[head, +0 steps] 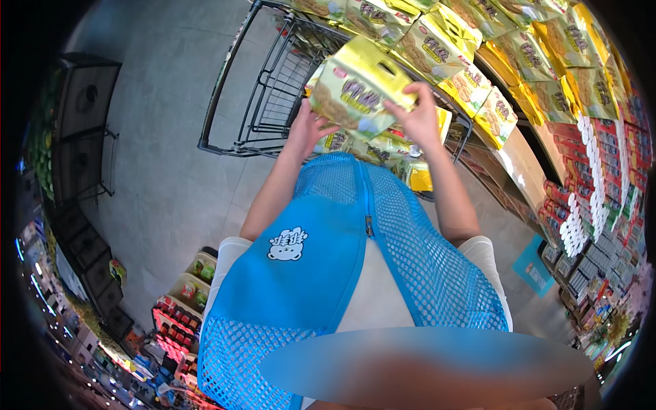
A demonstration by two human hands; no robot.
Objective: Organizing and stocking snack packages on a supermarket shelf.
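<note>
A yellow and pale green snack package (353,95) with printed writing is held above a black wire shopping cart (256,107). My right hand (417,115) grips its right side near the yellow top, thumb on the front face. My left hand (307,128) is by the lower left corner, fingers spread; whether it touches the package I cannot tell. Below and behind the package, several similar packages (382,148) lie in the cart, partly hidden by it and by my blue mesh vest (307,287).
Packages of the same kind (435,46) stand in rows on a display along the cart's right side. Farther right are red packs (574,159) on a shelf. Black crates (84,102) line the left. A snack rack (179,318) stands at the lower left.
</note>
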